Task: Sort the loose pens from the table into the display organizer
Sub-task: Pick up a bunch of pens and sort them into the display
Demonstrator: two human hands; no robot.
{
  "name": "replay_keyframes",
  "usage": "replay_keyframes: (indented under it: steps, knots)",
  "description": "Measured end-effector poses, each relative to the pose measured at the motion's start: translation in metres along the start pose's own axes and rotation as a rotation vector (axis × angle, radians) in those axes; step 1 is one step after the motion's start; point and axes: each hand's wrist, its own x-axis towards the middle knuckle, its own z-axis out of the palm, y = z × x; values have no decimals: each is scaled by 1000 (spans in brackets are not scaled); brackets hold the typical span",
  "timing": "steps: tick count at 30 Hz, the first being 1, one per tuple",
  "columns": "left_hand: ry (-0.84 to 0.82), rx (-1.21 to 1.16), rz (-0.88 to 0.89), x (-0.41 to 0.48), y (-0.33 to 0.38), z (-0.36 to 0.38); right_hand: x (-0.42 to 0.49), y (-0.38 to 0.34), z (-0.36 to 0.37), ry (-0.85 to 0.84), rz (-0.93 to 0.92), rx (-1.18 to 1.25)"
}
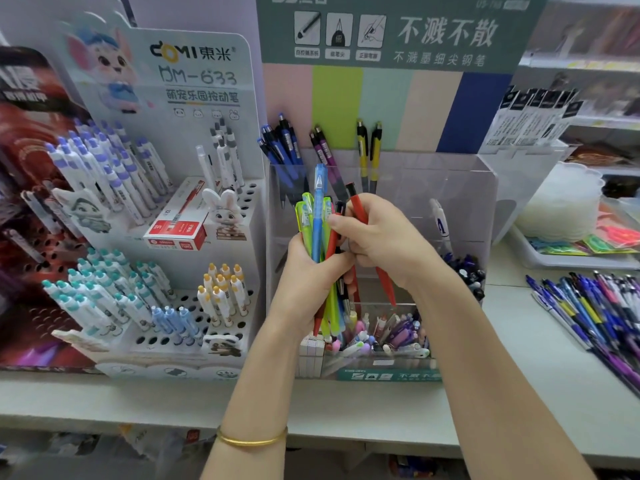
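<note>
Pens [318, 209] upright, caps at 12 o'clock, gripped in my left hand [308, 282]; right hand [384, 240] grasps red pen [356, 202], tip toward 5.

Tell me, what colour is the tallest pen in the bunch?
Light blue. The pen shows best in the head view.

A pale grey-green surface [519, 393] runs the width of the shop, with blurred goods on a dim lower shelf [86, 445] beneath it. Behind at the right stand blurred shelves [595, 67]; a lilac panel [194, 12] backs the left. The light is soft and even.
</note>
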Motion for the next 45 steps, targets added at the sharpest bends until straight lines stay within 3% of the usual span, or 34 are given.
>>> replay_keyframes:
  steps: [5, 12, 15, 18, 21, 25, 30, 42, 45]
  knots:
    - [-71, -17, 22, 3, 3, -4, 6, 5, -5, -56, 55, 229]
    - [41, -127, 20, 6, 13, 1, 11, 17, 3, -51, -31, 535]
    - [17, -151, 13, 9, 14, -3, 14, 18, 2, 2, 1, 563]
    - [-42, -206, 22, 12, 18, -18, 17, 20, -8, 156, 45, 529]
    - [-49, -226, 56, 14, 19, -34, 22, 25, -15, 302, 32, 380]
    - [5, -263, 81, 14, 18, -45, 22, 28, -11, 449, -180, 27]
    - [16, -279, 100, 8, 18, -50, 19, 40, -7, 485, -292, -112]
    - [-49, -336, 59, -11, 2, -30, 4, 84, 8, 369, -32, -712]
    - [-73, -356, 50, -16, -2, -26, 2, 91, 12, 288, 62, -767]
